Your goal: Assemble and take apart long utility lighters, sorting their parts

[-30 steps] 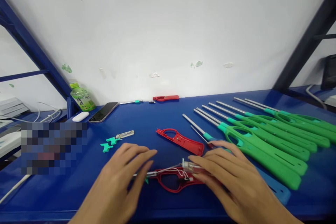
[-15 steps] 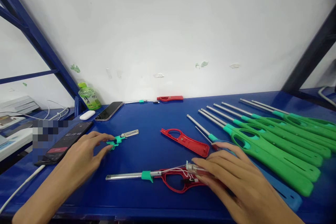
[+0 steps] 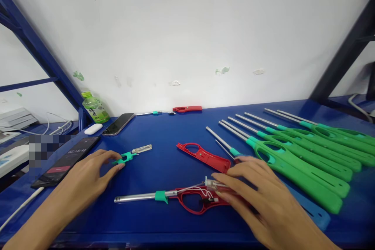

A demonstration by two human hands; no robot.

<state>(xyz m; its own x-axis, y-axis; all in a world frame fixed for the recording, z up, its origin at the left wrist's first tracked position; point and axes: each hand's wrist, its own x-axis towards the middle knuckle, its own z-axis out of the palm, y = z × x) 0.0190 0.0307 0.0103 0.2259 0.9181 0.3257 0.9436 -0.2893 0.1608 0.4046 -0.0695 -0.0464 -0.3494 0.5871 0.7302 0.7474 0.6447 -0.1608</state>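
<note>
My left hand (image 3: 88, 177) reaches out on the blue table (image 3: 164, 140) and pinches a small teal plastic piece (image 3: 123, 158) between thumb and forefinger. A clear tube (image 3: 142, 149) lies just beyond that piece. My right hand (image 3: 258, 195) rests with spread fingers on the rear of an opened red lighter half (image 3: 193, 200), which has a metal nozzle (image 3: 134, 197) pointing left and a clear tank (image 3: 215, 184) with white wires inside. A loose red cover shell (image 3: 203, 157) lies behind it.
Several assembled green long-nozzle lighters (image 3: 293, 152) lie in a row at the right. A black phone (image 3: 66, 161) with a cable lies at the left; a second phone (image 3: 118, 124), a white case (image 3: 93, 129) and a green bottle (image 3: 94, 109) stand near the wall. Another red shell (image 3: 187, 108) lies at the back.
My left hand left the red lighter's nozzle, swung left to the teal piece and closed its fingers on it. My right hand stayed on the red lighter.
</note>
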